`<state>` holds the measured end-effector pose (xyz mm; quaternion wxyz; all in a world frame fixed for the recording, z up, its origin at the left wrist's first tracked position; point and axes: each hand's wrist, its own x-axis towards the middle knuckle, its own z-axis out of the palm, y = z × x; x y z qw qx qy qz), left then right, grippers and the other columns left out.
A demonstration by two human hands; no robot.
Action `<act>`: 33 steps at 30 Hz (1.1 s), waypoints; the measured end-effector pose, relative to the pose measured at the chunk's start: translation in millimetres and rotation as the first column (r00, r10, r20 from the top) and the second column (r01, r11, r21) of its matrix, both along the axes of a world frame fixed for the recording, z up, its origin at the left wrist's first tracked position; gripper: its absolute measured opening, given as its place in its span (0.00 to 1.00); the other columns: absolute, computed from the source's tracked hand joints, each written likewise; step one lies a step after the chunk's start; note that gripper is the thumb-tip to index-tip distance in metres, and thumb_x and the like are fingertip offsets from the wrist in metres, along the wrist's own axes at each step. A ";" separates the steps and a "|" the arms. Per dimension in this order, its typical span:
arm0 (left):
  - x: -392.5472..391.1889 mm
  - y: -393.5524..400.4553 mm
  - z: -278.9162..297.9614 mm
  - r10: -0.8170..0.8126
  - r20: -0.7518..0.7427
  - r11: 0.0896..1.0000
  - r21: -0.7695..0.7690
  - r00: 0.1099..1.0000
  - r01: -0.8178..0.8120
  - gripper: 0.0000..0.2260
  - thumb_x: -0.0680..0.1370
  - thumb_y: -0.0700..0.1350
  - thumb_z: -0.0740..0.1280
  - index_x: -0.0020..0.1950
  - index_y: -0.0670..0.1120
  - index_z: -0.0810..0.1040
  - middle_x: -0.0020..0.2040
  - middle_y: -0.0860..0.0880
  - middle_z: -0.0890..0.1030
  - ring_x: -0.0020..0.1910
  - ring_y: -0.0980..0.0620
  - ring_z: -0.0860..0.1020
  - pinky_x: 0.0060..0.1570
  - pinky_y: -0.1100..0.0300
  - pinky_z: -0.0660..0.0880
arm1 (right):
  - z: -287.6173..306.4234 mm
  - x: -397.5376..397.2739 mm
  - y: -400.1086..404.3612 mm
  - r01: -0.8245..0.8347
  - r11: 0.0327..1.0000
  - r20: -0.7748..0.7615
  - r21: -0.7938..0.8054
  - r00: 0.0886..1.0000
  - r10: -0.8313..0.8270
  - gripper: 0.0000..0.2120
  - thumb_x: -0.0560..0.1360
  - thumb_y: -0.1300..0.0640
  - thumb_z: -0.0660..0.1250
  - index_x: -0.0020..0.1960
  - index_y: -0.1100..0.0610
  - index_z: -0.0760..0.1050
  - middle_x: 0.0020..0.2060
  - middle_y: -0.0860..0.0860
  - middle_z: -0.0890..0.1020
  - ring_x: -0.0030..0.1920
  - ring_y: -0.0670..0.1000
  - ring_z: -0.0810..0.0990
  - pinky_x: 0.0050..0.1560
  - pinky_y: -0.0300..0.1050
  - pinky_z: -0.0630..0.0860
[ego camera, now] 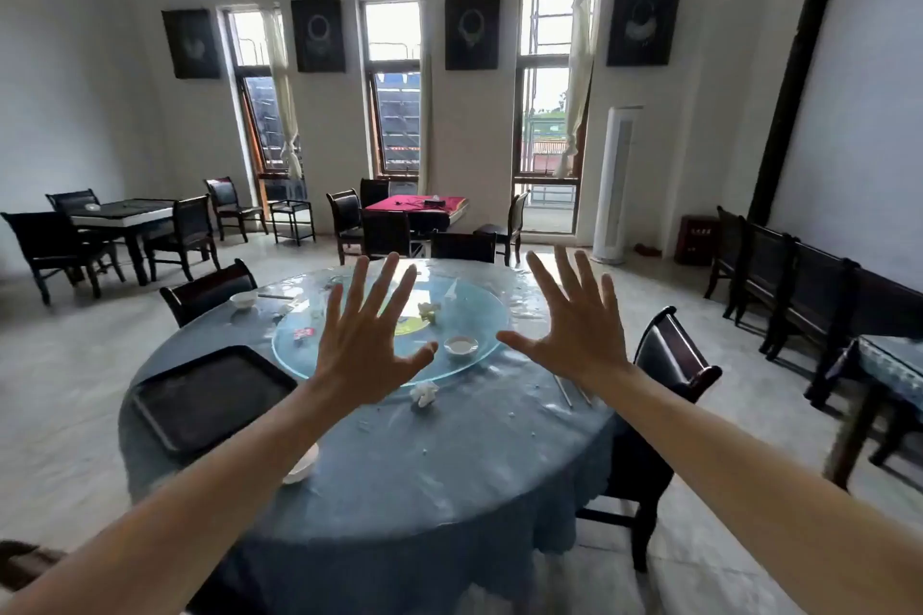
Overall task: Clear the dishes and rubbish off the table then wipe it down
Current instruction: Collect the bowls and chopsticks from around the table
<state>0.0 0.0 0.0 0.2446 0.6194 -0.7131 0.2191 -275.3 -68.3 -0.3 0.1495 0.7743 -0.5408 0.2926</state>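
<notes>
Head view. Both hands are raised over the round worktop [449,454], fingers spread wide, palms facing away, holding nothing: the left hand [367,357] and right hand [574,340] have an empty, fully open grip. Nothing is cleared yet.

Below and left of the left hand lies a dark tray [210,397], empty. Just under that hand's heel sits a crumpled tissue [424,394]; between the two hands, on the glass turntable [479,315], stands a small dish [460,346]. Beyond the left hand's fingertips lies more tissue [428,311]; farther left, a white bowl [243,299]. Chopsticks [564,390] lie under the right wrist. Another bowl [302,467] shows partly beneath the left forearm.

Recommendation: load crockery onto the tray first, nearest pieces before far ones, gather the tissues separately, and wipe only once the surface is bare.
</notes>
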 end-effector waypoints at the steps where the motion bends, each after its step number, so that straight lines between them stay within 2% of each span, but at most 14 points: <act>1: -10.2 -6.3 -5.4 -0.014 0.005 1.000 0.008 1.000 0.014 0.44 0.73 0.70 0.60 0.82 0.54 0.44 0.82 0.52 0.39 0.80 0.45 0.37 0.77 0.39 0.43 | -4.9 -8.2 -4.4 -0.002 1.000 -0.005 0.004 1.000 0.002 0.54 0.67 0.19 0.59 0.82 0.41 0.39 0.82 0.49 0.38 0.82 0.53 0.37 0.77 0.55 0.34; 5: -55.9 -40.7 -30.7 0.006 0.031 0.999 0.044 0.999 -0.007 0.45 0.72 0.70 0.59 0.82 0.54 0.44 0.82 0.52 0.39 0.80 0.45 0.37 0.77 0.39 0.44 | -35.8 -52.5 -34.4 0.001 0.999 -0.014 0.047 1.000 0.000 0.54 0.67 0.19 0.58 0.82 0.40 0.38 0.82 0.49 0.37 0.81 0.53 0.35 0.79 0.59 0.38; 10: -126.6 -84.6 -62.3 0.013 -0.013 0.996 0.093 1.000 -0.011 0.46 0.73 0.67 0.66 0.82 0.54 0.44 0.82 0.52 0.40 0.80 0.45 0.38 0.77 0.40 0.43 | -67.6 -120.8 -78.8 0.019 0.993 -0.042 0.117 0.999 -0.015 0.53 0.68 0.18 0.56 0.81 0.39 0.36 0.82 0.49 0.35 0.81 0.53 0.35 0.79 0.61 0.37; 15: -188.5 -122.6 -93.9 0.048 -0.039 0.977 0.208 0.998 -0.039 0.46 0.75 0.70 0.61 0.79 0.56 0.34 0.80 0.54 0.32 0.79 0.47 0.31 0.77 0.42 0.39 | -94.0 -179.5 -114.1 -0.023 0.975 -0.011 0.222 1.000 0.026 0.52 0.68 0.19 0.56 0.81 0.38 0.36 0.82 0.48 0.36 0.81 0.53 0.35 0.80 0.63 0.41; 20: -234.2 -168.5 -122.9 0.028 -0.047 0.959 0.284 0.999 -0.014 0.45 0.75 0.72 0.58 0.80 0.58 0.33 0.79 0.55 0.29 0.77 0.49 0.28 0.77 0.44 0.36 | -132.4 -223.8 -150.7 -0.024 0.948 0.009 0.317 1.000 0.022 0.52 0.67 0.18 0.54 0.81 0.37 0.36 0.82 0.48 0.37 0.81 0.53 0.35 0.80 0.61 0.42; 26: -273.9 -242.5 -165.2 0.021 -0.085 0.932 0.362 0.996 0.012 0.45 0.76 0.71 0.57 0.80 0.57 0.33 0.80 0.55 0.31 0.77 0.49 0.28 0.77 0.43 0.36 | -184.9 -263.4 -210.3 -0.010 0.918 0.016 0.397 1.000 0.004 0.51 0.67 0.18 0.52 0.81 0.38 0.37 0.83 0.48 0.41 0.82 0.53 0.37 0.78 0.57 0.40; 29: -289.4 -286.8 -189.3 0.027 -0.151 0.914 0.405 0.988 0.037 0.44 0.76 0.70 0.58 0.79 0.58 0.33 0.79 0.56 0.31 0.77 0.50 0.27 0.77 0.44 0.35 | -209.6 -279.5 -251.6 -0.005 0.892 0.026 0.452 1.000 -0.007 0.50 0.65 0.17 0.48 0.81 0.37 0.38 0.83 0.50 0.43 0.82 0.54 0.40 0.79 0.59 0.46; 33: -304.5 -353.4 -221.5 0.053 -0.218 0.878 0.475 0.975 0.059 0.42 0.77 0.69 0.58 0.79 0.59 0.33 0.79 0.56 0.30 0.77 0.50 0.27 0.77 0.43 0.35 | -243.5 -293.9 -318.0 -0.012 0.843 0.086 0.537 0.995 -0.041 0.48 0.68 0.20 0.52 0.81 0.37 0.41 0.83 0.49 0.49 0.82 0.52 0.43 0.81 0.58 0.51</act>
